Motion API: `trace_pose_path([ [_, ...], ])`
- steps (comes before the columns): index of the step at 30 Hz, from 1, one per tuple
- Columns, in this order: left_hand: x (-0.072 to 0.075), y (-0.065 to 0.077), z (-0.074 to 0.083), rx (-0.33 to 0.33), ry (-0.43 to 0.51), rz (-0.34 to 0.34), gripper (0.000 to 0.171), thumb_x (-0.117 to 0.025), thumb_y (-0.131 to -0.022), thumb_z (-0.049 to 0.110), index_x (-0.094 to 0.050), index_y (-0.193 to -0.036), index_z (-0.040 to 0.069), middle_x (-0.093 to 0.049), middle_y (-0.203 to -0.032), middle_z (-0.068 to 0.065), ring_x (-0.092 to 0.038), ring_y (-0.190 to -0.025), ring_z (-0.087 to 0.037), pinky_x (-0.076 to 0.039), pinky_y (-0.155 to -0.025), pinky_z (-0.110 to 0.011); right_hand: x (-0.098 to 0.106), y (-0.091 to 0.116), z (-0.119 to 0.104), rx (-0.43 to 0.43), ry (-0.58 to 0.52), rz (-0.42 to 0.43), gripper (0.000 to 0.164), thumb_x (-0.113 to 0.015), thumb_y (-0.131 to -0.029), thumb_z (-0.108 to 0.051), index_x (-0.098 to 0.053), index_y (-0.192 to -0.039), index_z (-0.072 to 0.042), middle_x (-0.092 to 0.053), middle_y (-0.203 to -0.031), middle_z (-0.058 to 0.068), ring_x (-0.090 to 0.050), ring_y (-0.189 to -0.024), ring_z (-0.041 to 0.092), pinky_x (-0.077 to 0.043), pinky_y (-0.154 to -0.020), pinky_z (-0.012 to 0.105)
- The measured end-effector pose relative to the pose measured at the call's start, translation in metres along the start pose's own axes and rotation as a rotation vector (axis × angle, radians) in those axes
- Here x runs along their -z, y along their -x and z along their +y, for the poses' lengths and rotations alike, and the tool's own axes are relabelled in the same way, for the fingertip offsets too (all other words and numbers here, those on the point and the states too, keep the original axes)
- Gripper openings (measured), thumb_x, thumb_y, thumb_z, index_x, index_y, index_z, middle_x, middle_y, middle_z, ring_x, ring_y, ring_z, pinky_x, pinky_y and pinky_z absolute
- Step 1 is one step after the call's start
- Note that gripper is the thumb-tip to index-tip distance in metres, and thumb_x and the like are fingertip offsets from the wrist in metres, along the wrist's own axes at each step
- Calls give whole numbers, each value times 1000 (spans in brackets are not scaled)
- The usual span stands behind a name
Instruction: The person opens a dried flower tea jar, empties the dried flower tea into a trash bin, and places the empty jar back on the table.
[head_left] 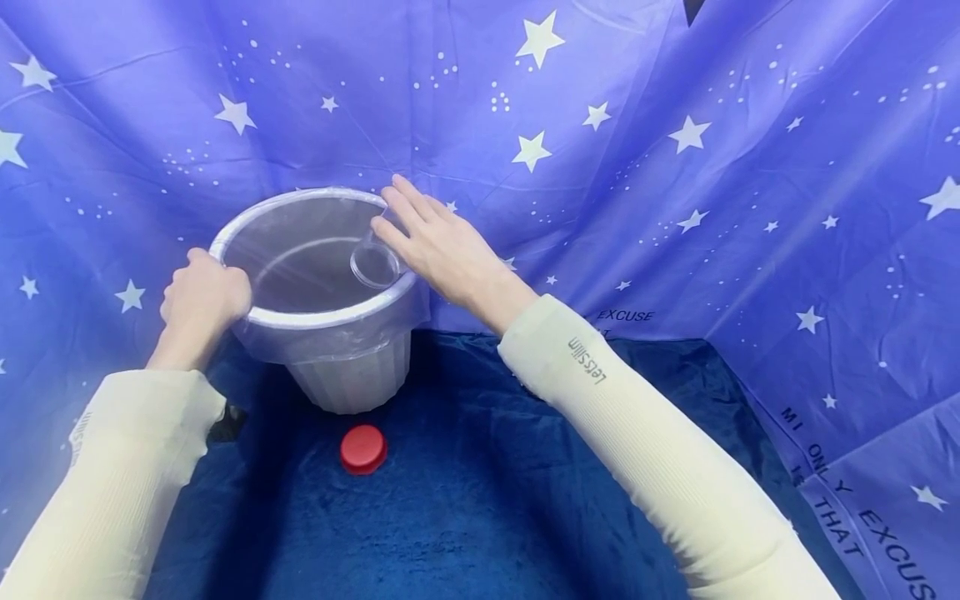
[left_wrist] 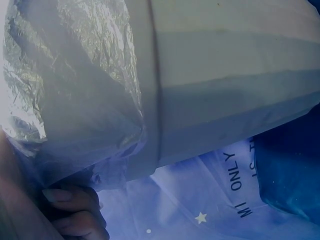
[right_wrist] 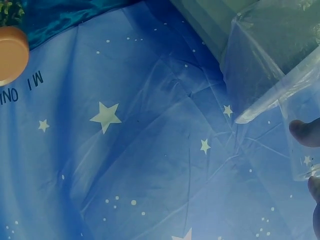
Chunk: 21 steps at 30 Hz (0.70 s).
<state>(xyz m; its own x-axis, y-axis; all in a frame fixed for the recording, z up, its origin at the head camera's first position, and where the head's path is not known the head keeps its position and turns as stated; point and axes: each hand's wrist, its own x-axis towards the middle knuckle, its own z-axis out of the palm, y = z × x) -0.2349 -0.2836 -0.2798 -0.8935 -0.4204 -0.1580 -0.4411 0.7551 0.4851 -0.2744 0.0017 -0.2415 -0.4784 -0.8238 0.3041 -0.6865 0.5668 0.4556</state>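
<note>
A pale trash bin (head_left: pixel 352 375) stands upright on dark blue cloth, lined with a clear plastic bag (head_left: pixel 277 342) folded over its rim. My left hand (head_left: pixel 202 292) grips the bagged rim at the left, its fingers curled; in the left wrist view those fingers (left_wrist: pixel 75 215) sit by the bag's edge. Over the right side of the rim, my right hand (head_left: pixel 450 254) holds a clear cup (head_left: pixel 375 265), which is tilted with its round mouth over the bin's opening. The right wrist view shows the cup's transparent wall (right_wrist: pixel 295 145) between the fingertips.
A red round lid (head_left: pixel 363 450) lies on the dark blue cloth (head_left: pixel 450 517) in front of the bin. Purple star-printed fabric (head_left: pixel 637 208) rises behind and to the right. An orange round object (right_wrist: pixel 12 55) shows at the right wrist view's left edge.
</note>
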Motion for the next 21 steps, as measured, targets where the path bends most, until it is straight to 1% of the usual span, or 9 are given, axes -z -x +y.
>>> trace_pose_path([
  [3,-1,0,0,1,2,-1,67,-22,-94,25,-13,-146,-16,-34,-139,-46,-34,-126,-63,-35,-98,-66,-1,2,-1,-16,-12,1,58,-53,-89,10,-42,-143,-8,-33,-156,23,-25,-151,36,-36,-116,44],
  [8,-2,0,-1,-1,1,3,66,-21,-94,25,-14,-145,-17,-35,-138,-46,-35,-125,-63,-36,-98,-66,-3,5,-2,-24,-20,38,52,-48,-92,8,-44,-141,-8,-37,-153,23,-28,-149,36,-37,-115,43],
  [13,-1,-1,-2,-7,-4,7,66,-21,-95,26,-14,-145,-17,-35,-137,-47,-36,-124,-63,-36,-97,-67,-1,5,1,-41,-36,16,56,-50,-91,9,-41,-143,-9,-34,-155,21,-26,-150,36,-41,-111,47],
  [17,-1,0,-2,-5,-4,7,66,-21,-94,25,-14,-145,-17,-35,-138,-47,-36,-124,-63,-36,-97,-67,0,6,3,-41,-51,-1,59,-49,-90,11,-40,-145,-9,-32,-156,22,-23,-151,36,-39,-113,48],
  [21,0,0,-1,-5,-7,5,67,-21,-94,25,-13,-145,-17,-35,-138,-47,-36,-124,-64,-36,-97,-67,0,6,4,-24,-45,22,57,-48,-91,11,-41,-145,-8,-33,-156,22,-25,-151,36,-37,-115,45],
])
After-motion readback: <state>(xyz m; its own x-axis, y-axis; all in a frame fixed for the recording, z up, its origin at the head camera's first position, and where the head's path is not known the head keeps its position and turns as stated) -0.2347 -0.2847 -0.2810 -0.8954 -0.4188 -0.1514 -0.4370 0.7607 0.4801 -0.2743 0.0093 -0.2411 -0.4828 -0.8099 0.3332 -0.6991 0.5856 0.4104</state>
